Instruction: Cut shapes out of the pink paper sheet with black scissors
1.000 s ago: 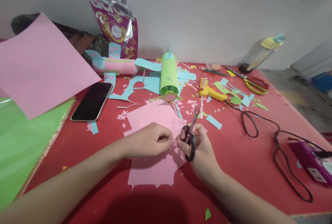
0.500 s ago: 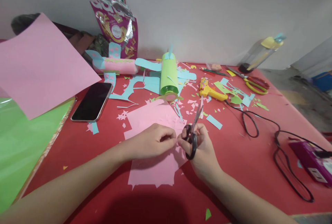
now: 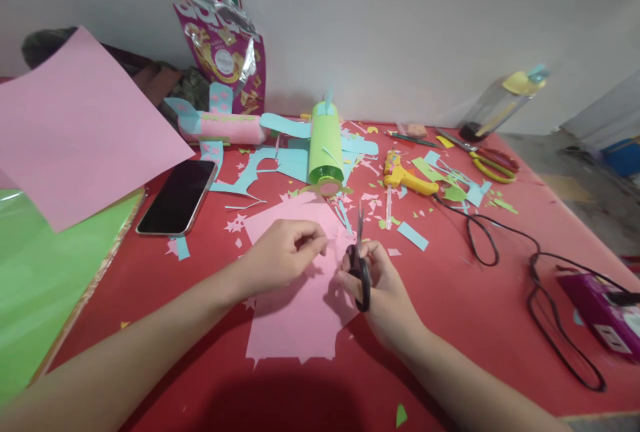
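My left hand (image 3: 283, 255) hovers over a pink paper sheet (image 3: 300, 305) lying on the red table (image 3: 450, 299), its fingers pinched together on something too small to make out. Just to its right, my right hand (image 3: 380, 285) grips black-handled scissors (image 3: 361, 255) with the blades pointing away from me, nearly upright. The two hands are a little apart, both above the pink sheet's upper half.
A phone (image 3: 179, 196) lies left of the sheet. Behind stand a green paper-covered tube (image 3: 325, 145), a pink tube (image 3: 225, 127), blue scraps and a snack bag (image 3: 225, 45). A yellow glue gun (image 3: 406, 177) with black cable (image 3: 540, 279), other scissors (image 3: 487, 159) and a bottle (image 3: 500, 104) sit right.
My left hand has drawn up and to the left, away from the scissors. The scissor blades have swung from leaning right to nearly upright.
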Demonstrator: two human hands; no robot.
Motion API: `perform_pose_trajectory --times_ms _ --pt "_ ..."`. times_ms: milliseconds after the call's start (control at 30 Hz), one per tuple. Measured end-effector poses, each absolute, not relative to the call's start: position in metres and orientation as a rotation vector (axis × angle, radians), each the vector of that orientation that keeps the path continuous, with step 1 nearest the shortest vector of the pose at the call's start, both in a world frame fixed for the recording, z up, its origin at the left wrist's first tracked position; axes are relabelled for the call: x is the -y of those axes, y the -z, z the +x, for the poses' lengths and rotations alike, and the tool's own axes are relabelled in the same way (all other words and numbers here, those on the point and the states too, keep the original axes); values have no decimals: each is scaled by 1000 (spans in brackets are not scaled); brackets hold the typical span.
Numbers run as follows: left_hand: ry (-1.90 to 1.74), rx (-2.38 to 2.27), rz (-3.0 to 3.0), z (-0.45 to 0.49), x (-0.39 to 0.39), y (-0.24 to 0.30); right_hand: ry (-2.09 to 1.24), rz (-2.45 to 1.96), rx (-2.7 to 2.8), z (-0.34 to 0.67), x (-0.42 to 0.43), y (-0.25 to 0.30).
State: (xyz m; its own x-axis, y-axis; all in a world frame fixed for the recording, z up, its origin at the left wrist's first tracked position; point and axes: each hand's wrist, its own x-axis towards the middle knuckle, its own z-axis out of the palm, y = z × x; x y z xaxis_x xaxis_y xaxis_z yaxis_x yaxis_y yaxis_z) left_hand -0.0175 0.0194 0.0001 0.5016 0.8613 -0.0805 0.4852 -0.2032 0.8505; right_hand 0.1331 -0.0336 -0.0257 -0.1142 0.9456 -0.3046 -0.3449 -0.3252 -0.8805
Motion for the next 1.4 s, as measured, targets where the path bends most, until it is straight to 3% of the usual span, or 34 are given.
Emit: perform_pose_trajectory --times_ms 300,733,1400 --pt "-839 -1311 1586 -22 -22 -5 -1855 -980 918 132 37 22" --pt "-637 -1170 1768 -19 -15 -9 -1906 -866 1126 137 38 23" --pt "-625 -1152 1790 -18 -14 -7 -1933 -849 1103 138 39 24"
